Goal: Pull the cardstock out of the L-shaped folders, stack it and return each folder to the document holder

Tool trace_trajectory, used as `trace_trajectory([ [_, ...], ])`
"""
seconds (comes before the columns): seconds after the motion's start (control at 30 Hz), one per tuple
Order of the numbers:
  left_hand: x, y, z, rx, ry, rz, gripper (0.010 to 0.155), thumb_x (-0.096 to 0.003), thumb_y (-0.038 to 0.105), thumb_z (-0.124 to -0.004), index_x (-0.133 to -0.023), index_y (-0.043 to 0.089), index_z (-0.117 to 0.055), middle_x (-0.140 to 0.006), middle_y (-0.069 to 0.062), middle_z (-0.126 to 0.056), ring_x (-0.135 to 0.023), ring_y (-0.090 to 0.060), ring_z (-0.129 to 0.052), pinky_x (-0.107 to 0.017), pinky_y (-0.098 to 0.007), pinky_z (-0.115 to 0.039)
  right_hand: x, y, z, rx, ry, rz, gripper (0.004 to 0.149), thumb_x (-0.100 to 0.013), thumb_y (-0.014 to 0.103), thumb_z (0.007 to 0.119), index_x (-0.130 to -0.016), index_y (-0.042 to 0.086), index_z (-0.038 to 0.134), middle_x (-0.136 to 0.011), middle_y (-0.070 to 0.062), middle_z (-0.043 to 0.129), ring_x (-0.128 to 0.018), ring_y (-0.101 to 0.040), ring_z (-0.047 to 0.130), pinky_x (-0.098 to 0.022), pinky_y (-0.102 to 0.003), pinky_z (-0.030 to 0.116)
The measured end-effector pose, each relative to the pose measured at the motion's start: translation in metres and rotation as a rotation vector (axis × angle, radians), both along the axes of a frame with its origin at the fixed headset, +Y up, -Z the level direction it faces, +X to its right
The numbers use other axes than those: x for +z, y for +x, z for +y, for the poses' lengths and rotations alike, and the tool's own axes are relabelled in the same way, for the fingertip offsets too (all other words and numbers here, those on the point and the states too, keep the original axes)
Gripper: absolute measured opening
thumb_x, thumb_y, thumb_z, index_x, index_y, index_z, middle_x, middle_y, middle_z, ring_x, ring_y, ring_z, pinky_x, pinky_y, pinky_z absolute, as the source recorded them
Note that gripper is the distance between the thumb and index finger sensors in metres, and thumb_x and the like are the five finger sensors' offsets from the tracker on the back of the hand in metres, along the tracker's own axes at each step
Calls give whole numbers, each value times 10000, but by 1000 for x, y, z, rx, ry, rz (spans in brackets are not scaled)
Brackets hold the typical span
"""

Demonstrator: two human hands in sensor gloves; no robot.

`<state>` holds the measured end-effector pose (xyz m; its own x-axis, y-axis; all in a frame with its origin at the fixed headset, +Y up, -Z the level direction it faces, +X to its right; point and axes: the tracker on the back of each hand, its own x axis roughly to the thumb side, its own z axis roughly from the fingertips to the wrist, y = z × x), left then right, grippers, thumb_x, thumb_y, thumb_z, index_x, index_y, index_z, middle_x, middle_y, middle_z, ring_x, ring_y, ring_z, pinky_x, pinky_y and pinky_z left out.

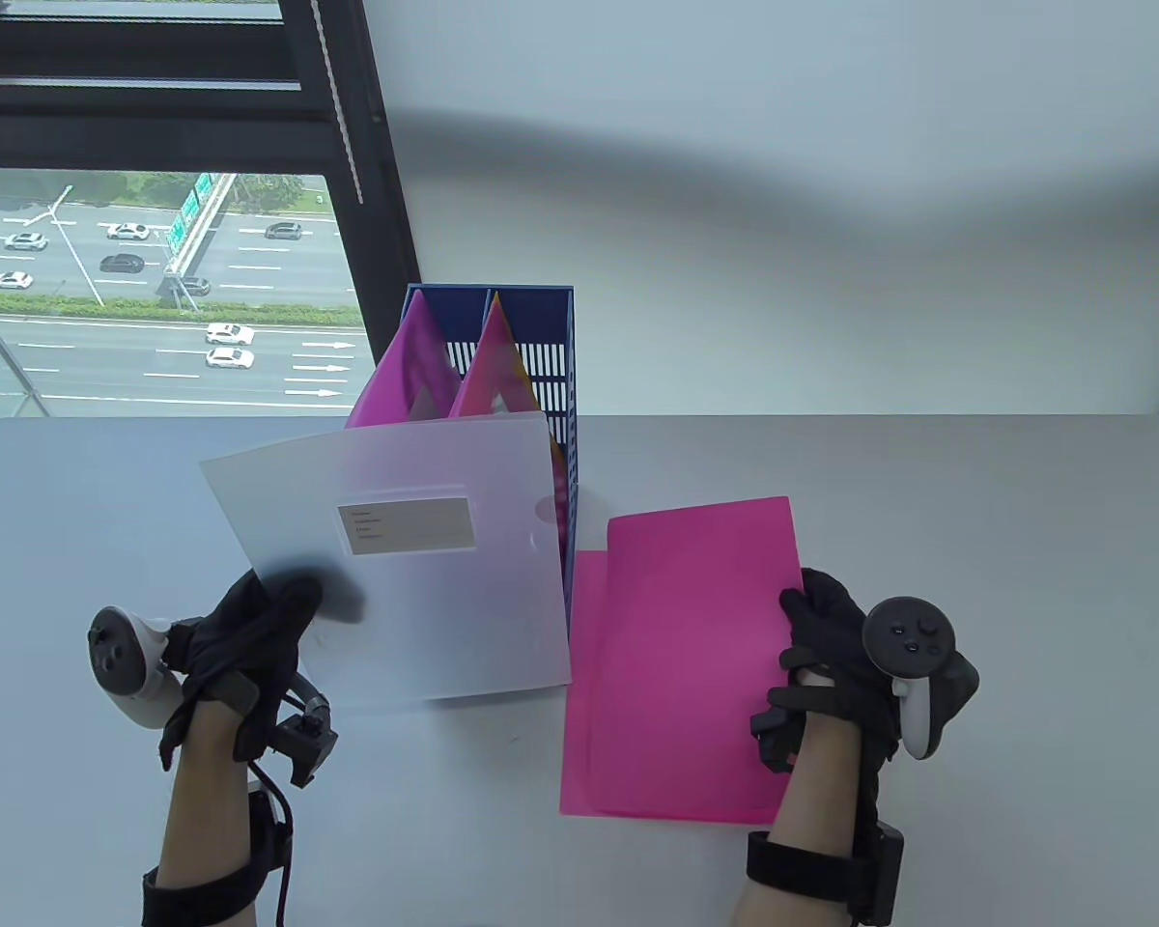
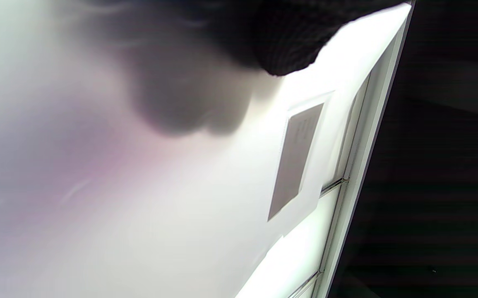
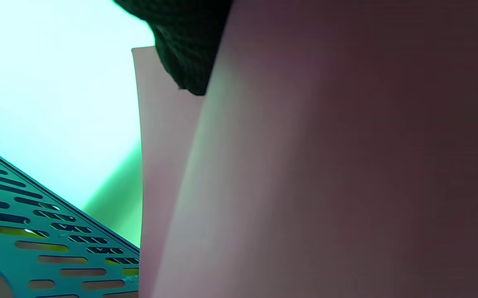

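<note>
**A:** Holding anything, those hands?

**B:** Both are. The left hand (image 1: 251,637) pinches the lower left corner of a frosted white folder (image 1: 406,560), thumb on the front face, fingers showing dark through the plastic. The folder is raised off the table (image 1: 975,541) and tipped up, its label facing the camera. The right hand (image 1: 831,657) grips the right edge of a pink cardstock sheet (image 1: 695,618), which sits slightly skewed above a second pink sheet (image 1: 584,676) lying flat.

**A:** And the folder looks empty?

**B:** I see no colour inside it, so I judge its card is out. What remains for it is the return to the document holder (image 1: 551,386).

**A:** Where does the holder lie from that hand?

**B:** Behind the folder, farther from the person and a little to its right. The blue holder stands upright at the back edge of the table, with pink folders (image 1: 415,367) leaning in its two slots. The left hand is the nearer one; the right is off to the holder's other side, busy with card.

**A:** What does the move turn on?

**B:** Turning the folder on edge, in line with a slot, then sliding it away from the person without catching the divider.
</note>
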<state>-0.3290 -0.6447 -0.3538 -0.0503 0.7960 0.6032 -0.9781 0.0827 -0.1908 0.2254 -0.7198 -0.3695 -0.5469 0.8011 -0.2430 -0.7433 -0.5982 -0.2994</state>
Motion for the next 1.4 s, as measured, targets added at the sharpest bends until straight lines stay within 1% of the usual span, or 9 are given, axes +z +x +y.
trace_trajectory([
  [0.1,0,0,0,0,-1,0,416,-588,370,-760,-951,180,-830,-812,-21,-949,-634,-277,-1040,-685,-552,-713,-6,-7,-15,50,-55,-47,436,-555,365,893,-960,230,801,-786,-28,951,-399,-109,948,-707,-467,639],
  [0.4,0,0,0,5,-6,2,416,-588,373,-760,-950,181,-830,-813,-20,-947,-632,-277,-1040,-686,-552,-711,-15,-28,-31,214,-171,-122,716,-507,413,962,-1098,247,593,-947,-25,824,-615,-181,909,-746,-517,537],
  [0.67,0,1,-1,2,-9,-4,415,-589,375,-760,-948,180,-833,-810,-22,-949,-630,-279,-1040,-685,-552,-712,-15,-28,-34,250,-224,-149,724,-511,437,955,-1105,240,590,-1027,-58,746,-766,-265,839,-762,-548,443],
  [0.8,0,2,-1,0,-9,-6,416,-589,377,-760,-949,181,-831,-810,-22,-949,-631,-279,-1040,-685,-553,-711,-12,-31,-12,213,-133,-124,645,-531,431,931,-1083,262,642,-1036,-52,742,-800,-266,830,-766,-549,442],
  [0.87,0,2,-1,-1,-8,-7,417,-589,378,-759,-949,180,-832,-810,-22,-950,-633,-277,-1039,-686,-552,-711,-10,-35,5,196,-80,-101,493,-549,403,909,-1005,284,761,-1023,-33,770,-795,-252,848,-764,-550,464],
  [0.97,-1,2,-2,-1,-7,-10,417,-589,377,-760,-949,179,-832,-810,-23,-949,-632,-279,-1040,-685,-552,-712,-3,-44,34,167,18,-50,406,-564,409,888,-950,302,820,-978,-1,830,-754,-217,892,-758,-540,511],
  [1.07,-1,3,-2,-5,-8,-11,416,-589,377,-760,-949,182,-831,-812,-20,-948,-633,-280,-1039,-685,-553,-711,7,-59,65,146,171,9,382,-562,412,890,-924,296,845,-953,3,855,-730,-215,908,-753,-539,526],
  [1.23,-1,7,-2,-13,-8,-16,416,-590,378,-760,-950,182,-830,-813,-22,-947,-636,-279,-1037,-686,-553,-710,23,-87,100,73,333,169,364,-556,435,898,-889,292,866,-938,12,867,-719,-207,914,-755,-536,534],
  [1.4,-1,9,-1,-12,-3,-18,417,-589,378,-760,-950,182,-831,-814,-21,-947,-637,-280,-1037,-686,-554,-710,31,-118,116,-75,452,436,458,-568,482,874,-966,261,822,-992,-38,823,-774,-261,870,-770,-562,490],
])
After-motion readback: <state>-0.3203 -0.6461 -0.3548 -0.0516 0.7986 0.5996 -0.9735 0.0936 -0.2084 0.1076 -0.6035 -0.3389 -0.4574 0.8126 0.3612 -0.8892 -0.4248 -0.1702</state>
